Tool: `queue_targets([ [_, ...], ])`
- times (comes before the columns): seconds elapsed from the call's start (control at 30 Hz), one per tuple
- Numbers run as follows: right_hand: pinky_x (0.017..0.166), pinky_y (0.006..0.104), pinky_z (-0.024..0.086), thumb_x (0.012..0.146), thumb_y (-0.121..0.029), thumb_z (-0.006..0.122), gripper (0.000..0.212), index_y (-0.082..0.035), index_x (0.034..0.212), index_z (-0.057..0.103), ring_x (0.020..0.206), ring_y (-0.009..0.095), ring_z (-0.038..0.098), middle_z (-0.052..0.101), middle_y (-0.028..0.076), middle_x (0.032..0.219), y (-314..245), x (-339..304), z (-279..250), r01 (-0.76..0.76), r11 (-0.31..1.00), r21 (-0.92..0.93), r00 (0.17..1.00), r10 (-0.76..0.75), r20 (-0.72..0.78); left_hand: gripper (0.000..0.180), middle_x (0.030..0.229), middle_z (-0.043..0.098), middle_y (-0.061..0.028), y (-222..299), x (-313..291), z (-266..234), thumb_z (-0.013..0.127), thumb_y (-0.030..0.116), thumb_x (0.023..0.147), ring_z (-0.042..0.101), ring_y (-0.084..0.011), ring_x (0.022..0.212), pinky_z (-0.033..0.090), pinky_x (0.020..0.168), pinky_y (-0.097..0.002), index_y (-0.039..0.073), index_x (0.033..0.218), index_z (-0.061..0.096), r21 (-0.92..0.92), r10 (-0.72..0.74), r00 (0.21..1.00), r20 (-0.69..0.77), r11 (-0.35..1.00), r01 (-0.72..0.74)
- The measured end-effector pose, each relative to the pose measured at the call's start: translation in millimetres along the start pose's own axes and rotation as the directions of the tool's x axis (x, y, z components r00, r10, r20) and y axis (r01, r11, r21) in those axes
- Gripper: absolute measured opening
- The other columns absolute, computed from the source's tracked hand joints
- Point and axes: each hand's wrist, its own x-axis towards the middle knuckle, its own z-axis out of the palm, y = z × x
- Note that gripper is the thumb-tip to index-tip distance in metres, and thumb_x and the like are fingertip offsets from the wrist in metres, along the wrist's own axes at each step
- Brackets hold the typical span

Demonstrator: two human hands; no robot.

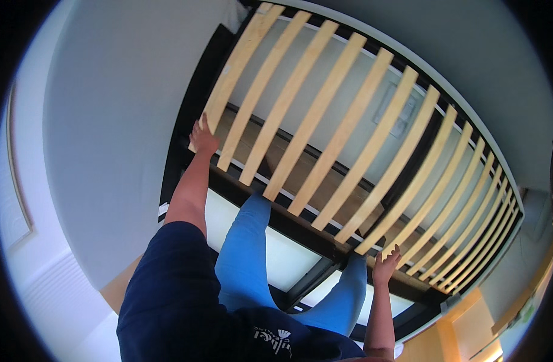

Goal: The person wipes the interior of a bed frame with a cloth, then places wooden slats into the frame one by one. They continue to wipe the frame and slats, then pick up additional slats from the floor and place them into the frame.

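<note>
A bed base of pale wooden slats in a dark frame spreads out before me. At its left end, my left hand rests on the near end of the outermost slat, its fingers stretched out over the wood. Farther right, my right hand touches the near end of another slat, fingers apart. Both arms reach forward, spread wide. Neither hand visibly holds a loose thing. The undersides of the slats, where fingertips might curl, are hidden.
Between the slats a brown board and a pale wall with a socket plate show. My blue-trousered legs stand against the near rail, by white panels in dark framing. Wooden furniture stands at lower right.
</note>
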Motion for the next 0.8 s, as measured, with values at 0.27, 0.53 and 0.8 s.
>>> queue_targets([
  [0.27, 0.082, 0.0385, 0.048, 0.080, -0.005, 0.064, 0.061, -0.001, 0.135, 0.037, 0.096, 0.031, 0.051, 0.045, 0.019, 0.111, -159.3, 4.2, 127.9, 0.237, 0.969, 0.067, 0.954, -0.245, 0.171, 0.062, 0.125, 0.054, -0.0194, -59.6, 187.2, 26.5, 0.072, 0.029, 0.078, 0.052, -0.0356, 0.116, 0.045, 0.096, -0.0439, 0.010, 0.131, 0.047, -0.487, 0.157, 0.979, -0.127, 0.851, -0.199],
  [0.53, 0.079, 0.0344, 0.050, 0.079, -0.003, 0.065, 0.059, -0.002, 0.132, 0.039, 0.095, 0.026, 0.053, 0.045, 0.017, 0.115, -312.9, -61.3, 235.9, 0.174, 0.974, 0.143, 0.906, -0.216, 0.364, 0.066, 0.111, 0.066, -0.0144, -32.7, 263.2, 101.5, 0.078, 0.036, 0.075, 0.063, -0.0245, 0.104, 0.048, 0.089, -0.0349, 0.005, 0.128, 0.053, -0.805, 0.416, 0.816, 0.402, 0.585, 0.097],
  [0.8, 0.080, 0.0351, 0.051, 0.081, -0.004, 0.064, 0.052, -0.002, 0.128, 0.042, 0.094, 0.026, 0.055, 0.046, 0.016, 0.114, -337.3, -55.4, 237.3, 0.171, 0.983, 0.063, 0.886, -0.181, 0.428, 0.033, 0.098, 0.064, -0.0194, -56.9, 242.5, 40.9, 0.068, 0.006, 0.080, 0.064, -0.0311, 0.098, 0.049, 0.083, -0.0400, 0.000, 0.102, 0.045, -0.941, 0.381, 0.885, 0.267, 0.300, 0.155],
])
